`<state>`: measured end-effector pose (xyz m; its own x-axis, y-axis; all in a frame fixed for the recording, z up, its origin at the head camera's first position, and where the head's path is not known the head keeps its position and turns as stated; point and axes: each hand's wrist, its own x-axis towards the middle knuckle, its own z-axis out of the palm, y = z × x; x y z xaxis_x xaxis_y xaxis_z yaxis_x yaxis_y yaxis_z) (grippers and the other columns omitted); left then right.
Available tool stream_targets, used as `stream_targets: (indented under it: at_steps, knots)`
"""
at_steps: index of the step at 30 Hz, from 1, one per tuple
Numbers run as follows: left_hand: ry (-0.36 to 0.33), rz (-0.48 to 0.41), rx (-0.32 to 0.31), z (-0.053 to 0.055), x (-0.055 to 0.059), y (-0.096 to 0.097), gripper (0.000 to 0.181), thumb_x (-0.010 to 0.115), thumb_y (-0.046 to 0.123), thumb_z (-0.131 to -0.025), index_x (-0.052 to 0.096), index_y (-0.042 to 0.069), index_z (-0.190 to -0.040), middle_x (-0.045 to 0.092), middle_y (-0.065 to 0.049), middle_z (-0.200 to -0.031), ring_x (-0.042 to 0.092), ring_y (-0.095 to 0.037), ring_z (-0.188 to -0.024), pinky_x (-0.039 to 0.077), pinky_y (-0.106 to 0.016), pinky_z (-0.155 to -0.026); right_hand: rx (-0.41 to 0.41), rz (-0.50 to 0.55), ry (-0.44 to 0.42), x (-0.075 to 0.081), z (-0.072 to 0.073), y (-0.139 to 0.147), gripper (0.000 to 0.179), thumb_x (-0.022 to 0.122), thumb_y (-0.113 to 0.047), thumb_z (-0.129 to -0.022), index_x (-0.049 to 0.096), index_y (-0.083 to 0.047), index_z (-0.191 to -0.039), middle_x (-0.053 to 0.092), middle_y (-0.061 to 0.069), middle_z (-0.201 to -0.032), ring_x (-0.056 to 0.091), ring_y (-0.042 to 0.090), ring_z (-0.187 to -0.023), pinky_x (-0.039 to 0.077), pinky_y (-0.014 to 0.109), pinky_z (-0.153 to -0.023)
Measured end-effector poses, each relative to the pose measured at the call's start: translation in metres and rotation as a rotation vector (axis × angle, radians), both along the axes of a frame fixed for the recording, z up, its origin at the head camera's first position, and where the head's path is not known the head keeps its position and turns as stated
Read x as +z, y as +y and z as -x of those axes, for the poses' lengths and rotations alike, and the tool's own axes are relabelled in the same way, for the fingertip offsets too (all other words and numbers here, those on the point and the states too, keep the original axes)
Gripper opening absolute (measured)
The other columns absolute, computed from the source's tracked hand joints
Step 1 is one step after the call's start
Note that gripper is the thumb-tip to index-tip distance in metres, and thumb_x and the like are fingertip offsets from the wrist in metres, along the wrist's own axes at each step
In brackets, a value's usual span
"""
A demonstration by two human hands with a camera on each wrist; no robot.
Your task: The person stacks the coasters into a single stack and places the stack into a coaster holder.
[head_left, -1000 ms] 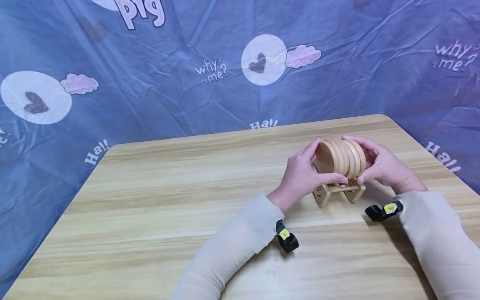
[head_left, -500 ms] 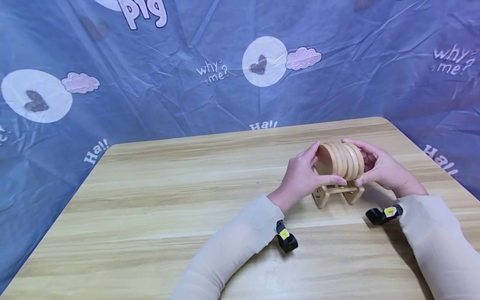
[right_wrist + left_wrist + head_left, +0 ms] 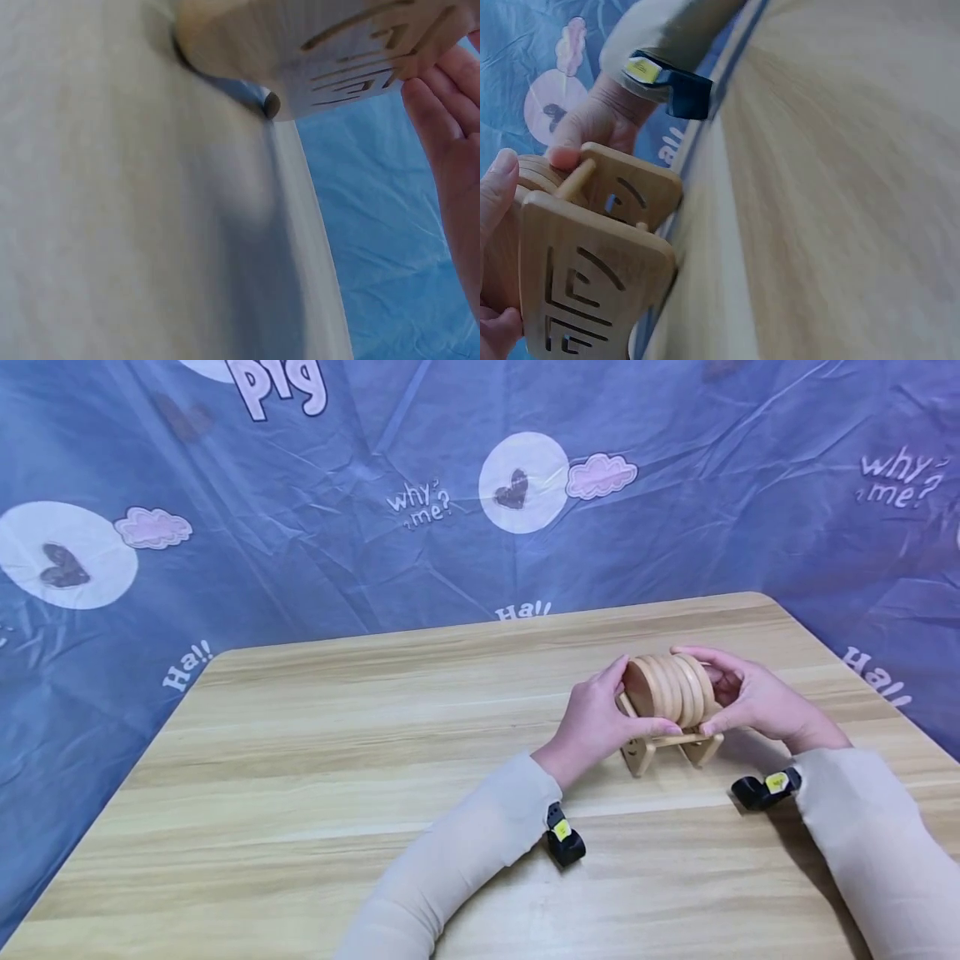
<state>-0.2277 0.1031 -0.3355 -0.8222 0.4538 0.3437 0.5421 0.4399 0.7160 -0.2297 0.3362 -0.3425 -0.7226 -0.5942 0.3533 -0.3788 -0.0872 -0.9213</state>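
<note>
Several round wooden coasters point(image 3: 667, 689), lined up on edge as one stack, sit between my two hands at the right of the head view. My left hand point(image 3: 592, 718) grips the stack's left end, thumb along the front. At its right end my right hand point(image 3: 757, 697) holds it, thumb low at the front and fingers behind. The stack is down in a small wooden coaster holder point(image 3: 639, 755), between side panels joined by rods. Cut-out slots mark the near side panel point(image 3: 641, 259) in the left wrist view. In the right wrist view, fingertips point(image 3: 424, 105) are right at the holder's other side.
The holder stands on a wood-grain table point(image 3: 337, 777), toward its right side. Behind the table hangs a blue printed cloth point(image 3: 337, 552). Each wrist carries a black strap mount, the left one point(image 3: 564, 839) low over the tabletop.
Both hands have lowered the coaster stack slightly, so it now sits deeper between the holder's side panels. The holder stays in place.
</note>
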Motion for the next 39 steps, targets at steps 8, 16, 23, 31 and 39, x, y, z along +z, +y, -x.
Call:
stream_targets:
  at_steps: [8,16,23,31,39]
  knots:
    - [0.054,0.096,0.035,0.002,-0.001,-0.001,0.089,0.076,0.054,-0.06,0.042,0.015,-0.132,0.059,0.003,-0.119,0.054,-0.008,-0.109,0.042,-0.016,-0.094,-0.1,-0.244,0.163,0.011,0.002,-0.005,0.087,0.068,0.023,-0.058,0.03,0.006,-0.135,0.06,-0.003,-0.117,0.058,0.006,-0.102,0.044,0.012,-0.087]
    - [0.006,0.197,0.039,0.005,0.0,-0.004,0.098,0.074,0.057,-0.06,0.036,0.011,-0.138,0.045,-0.005,-0.137,0.032,-0.021,-0.133,0.029,-0.031,-0.109,-0.144,-0.382,0.221,0.016,0.003,-0.008,0.086,0.072,0.015,-0.061,0.028,0.009,-0.135,0.052,-0.015,-0.124,0.052,-0.003,-0.109,0.037,0.006,-0.093]
    - [0.015,0.292,0.036,0.007,0.009,-0.002,0.083,0.076,0.059,-0.056,0.049,0.014,-0.121,0.058,0.006,-0.108,0.053,-0.009,-0.104,0.044,-0.018,-0.088,-0.237,-0.497,0.191,0.021,0.0,-0.012,0.087,0.078,0.005,-0.061,0.035,0.0,-0.137,0.052,-0.021,-0.12,0.051,-0.008,-0.106,0.037,0.003,-0.09]
    - [-0.007,0.377,0.044,0.005,0.016,0.001,0.072,0.076,0.06,-0.055,0.053,0.018,-0.108,0.057,0.012,-0.095,0.054,-0.004,-0.088,0.045,-0.012,-0.072,-0.29,-0.559,0.154,0.021,-0.002,-0.009,0.086,0.08,-0.001,-0.061,0.038,-0.003,-0.136,0.047,-0.028,-0.123,0.046,-0.013,-0.109,0.037,0.002,-0.089]
    - [-0.008,0.39,0.072,0.003,0.015,0.003,0.074,0.075,0.06,-0.058,0.051,0.018,-0.113,0.057,0.012,-0.1,0.054,-0.004,-0.095,0.045,-0.014,-0.078,-0.307,-0.577,0.154,0.021,0.0,-0.008,0.085,0.081,-0.003,-0.059,0.042,-0.003,-0.134,0.049,-0.027,-0.121,0.045,-0.013,-0.11,0.037,0.002,-0.089]
